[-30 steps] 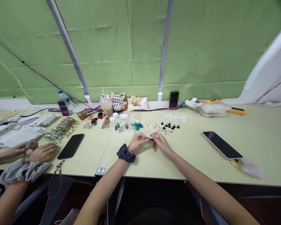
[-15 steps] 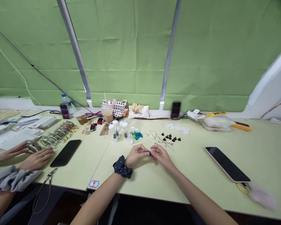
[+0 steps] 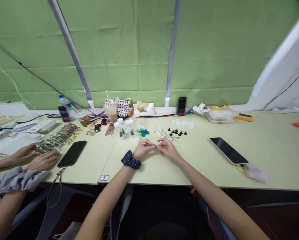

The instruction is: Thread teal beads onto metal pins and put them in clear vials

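My left hand, with a dark dotted scrunchie on its wrist, pinches a thin metal pin over the pale table. My right hand meets it fingertip to fingertip, pinched on a small dark bead at the pin. Just beyond my hands lie loose metal pins, blue-green beads, small black pieces and small clear vials.
A phone lies at the right, another phone at the left. Another person's hands touch metal rings at far left. Cups, bags, white caps and a plastic bag stand along the back wall.
The view has shifted up and back down. My hands stay together at the pin; the blue-green bead seen a second ago between my fingers now shows only as a small dark speck.
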`<action>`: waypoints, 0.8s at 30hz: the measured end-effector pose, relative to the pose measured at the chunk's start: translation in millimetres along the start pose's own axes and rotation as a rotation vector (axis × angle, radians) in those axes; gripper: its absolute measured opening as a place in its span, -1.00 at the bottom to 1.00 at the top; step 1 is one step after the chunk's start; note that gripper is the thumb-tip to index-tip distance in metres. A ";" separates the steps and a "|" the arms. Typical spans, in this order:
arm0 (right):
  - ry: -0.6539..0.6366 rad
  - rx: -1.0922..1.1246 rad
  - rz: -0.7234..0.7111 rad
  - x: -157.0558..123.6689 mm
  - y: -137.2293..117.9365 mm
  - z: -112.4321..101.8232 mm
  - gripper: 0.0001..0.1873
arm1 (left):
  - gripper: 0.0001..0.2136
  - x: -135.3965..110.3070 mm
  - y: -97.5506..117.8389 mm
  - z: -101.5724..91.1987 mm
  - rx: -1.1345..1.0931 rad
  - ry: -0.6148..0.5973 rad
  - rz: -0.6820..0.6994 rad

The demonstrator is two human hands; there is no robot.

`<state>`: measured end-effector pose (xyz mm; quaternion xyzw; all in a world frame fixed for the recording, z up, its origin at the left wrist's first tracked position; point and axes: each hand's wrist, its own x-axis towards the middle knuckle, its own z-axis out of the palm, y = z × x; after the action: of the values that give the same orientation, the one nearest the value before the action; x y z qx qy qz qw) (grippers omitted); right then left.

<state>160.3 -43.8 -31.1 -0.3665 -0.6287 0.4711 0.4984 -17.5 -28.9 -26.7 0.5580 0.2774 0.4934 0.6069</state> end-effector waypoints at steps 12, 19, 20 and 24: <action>0.041 0.096 0.096 4.5 7.9 -1.3 -0.57 | -0.79 0.4 -0.5 0.1 -0.033 0.016 -0.030; -0.023 0.108 0.130 3.4 5.0 -2.0 -0.58 | -0.80 1.6 -2.8 -2.7 -0.036 0.007 -0.031; -0.018 0.079 0.158 3.3 6.1 -1.6 -0.56 | -0.79 1.4 -2.9 -2.5 -0.039 0.002 -0.038; 0.016 -0.004 0.182 2.8 6.6 0.4 -0.52 | -0.78 1.5 -3.6 -2.1 -0.059 -0.005 -0.042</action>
<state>159.2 -39.4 -36.7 -0.4268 -0.5899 0.5101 0.4579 -17.8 -26.3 -30.3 0.5354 0.2729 0.4869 0.6340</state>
